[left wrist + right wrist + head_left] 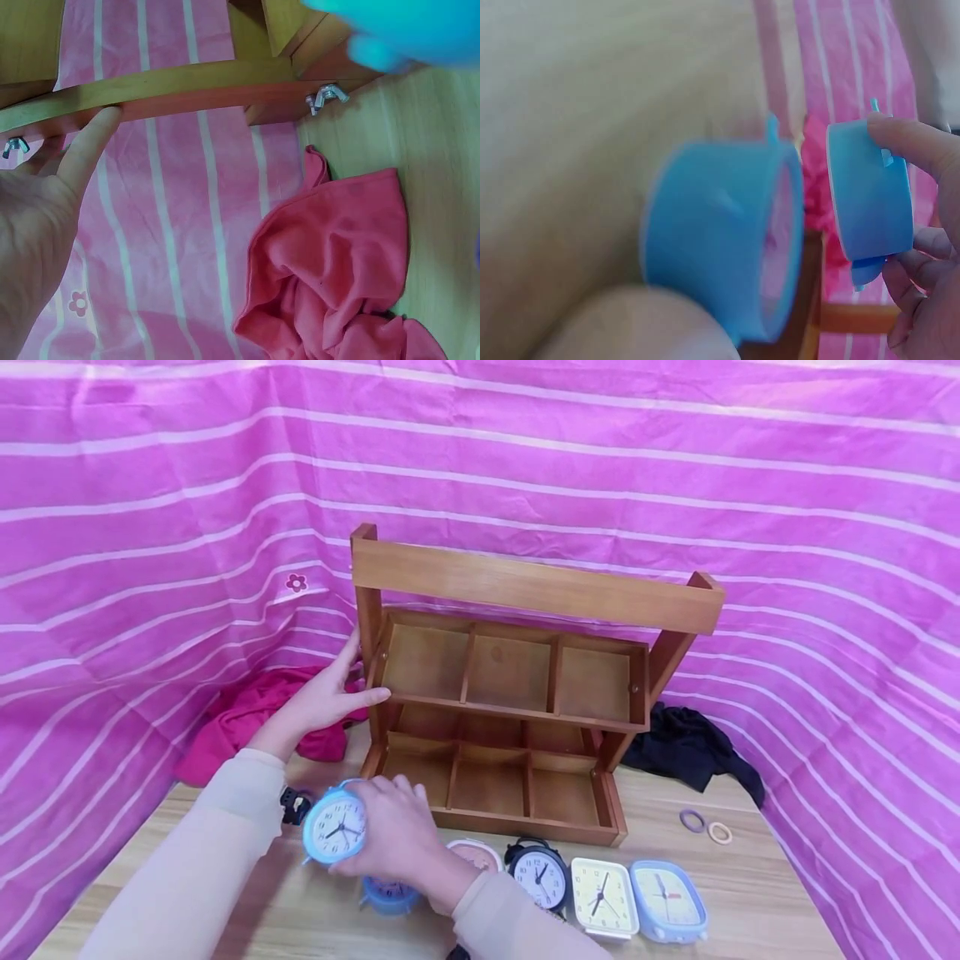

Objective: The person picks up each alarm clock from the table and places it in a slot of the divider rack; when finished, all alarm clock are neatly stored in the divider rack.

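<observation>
A light blue round alarm clock (336, 828) with a white dial is in my right hand (401, 839), raised in front of the lower left of a wooden two-tier rack (536, 585). In the right wrist view, thumb and fingers pinch this clock (866, 195) by its rim. My left hand (322, 697) rests against the rack's left side, its thumb toward the upper tray. The left wrist view has a straight finger touching the edge of the side post (187, 90). Below the right hand stands a second blue alarm clock (392, 902), partly hidden.
Right of it along the front stand a pink clock (476, 853), a black twin-bell clock (538, 878), a cream square clock (602, 897) and a pale blue one (667, 902). Red cloth (247, 710), black cloth (690, 747) and two rings (692, 820) lie beside the rack.
</observation>
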A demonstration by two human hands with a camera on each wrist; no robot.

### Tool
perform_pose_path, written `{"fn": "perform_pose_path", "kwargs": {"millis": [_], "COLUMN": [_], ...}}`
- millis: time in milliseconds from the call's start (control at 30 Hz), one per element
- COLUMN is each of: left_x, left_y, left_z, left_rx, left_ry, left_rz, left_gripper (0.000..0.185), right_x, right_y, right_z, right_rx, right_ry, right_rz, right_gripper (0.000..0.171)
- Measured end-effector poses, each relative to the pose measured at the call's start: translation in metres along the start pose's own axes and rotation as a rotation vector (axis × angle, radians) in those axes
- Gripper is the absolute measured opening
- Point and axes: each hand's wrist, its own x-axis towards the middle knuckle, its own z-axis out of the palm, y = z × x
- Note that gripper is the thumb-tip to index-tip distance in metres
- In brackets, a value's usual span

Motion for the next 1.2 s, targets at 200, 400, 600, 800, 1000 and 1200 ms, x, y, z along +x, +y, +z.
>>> {"fn": "perform_pose_path", "kwargs": {"millis": [200, 400, 600, 800, 1000, 1200], "left_x": [-0.001, 0.003, 0.009, 0.004, 0.001, 0.000], "left_y": [-0.003, -0.005, -0.006, -0.007, -0.006, -0.005], "left_z": [0.003, 0.006, 0.008, 0.008, 0.003, -0.001], "left_rx": [-0.008, -0.024, -0.033, -0.030, -0.018, -0.054], "left_ry": [-0.016, -0.026, -0.035, -0.026, -0.017, -0.017], "left_rz": [0.010, 0.002, 0.019, -0.001, 0.014, 0.034], "left_gripper": [0.108, 0.105, 0.104, 0.103, 0.104, 0.105], "right_x": [0.016, 0.033, 0.047, 0.047, 0.053, 0.060], "right_y": [0.031, 0.068, 0.100, 0.111, 0.109, 0.104], "right_z": [-0.018, -0.024, -0.016, -0.008, -0.001, 0.004], "right_rx": [0.178, 0.296, 0.385, 0.334, 0.235, 0.228], "right_ry": [-0.031, -0.044, -0.081, -0.144, -0.176, -0.247], "right_rz": [0.080, 0.142, 0.161, 0.159, 0.172, 0.255], "right_gripper": [0.094, 0.090, 0.082, 0.081, 0.082, 0.076]}}
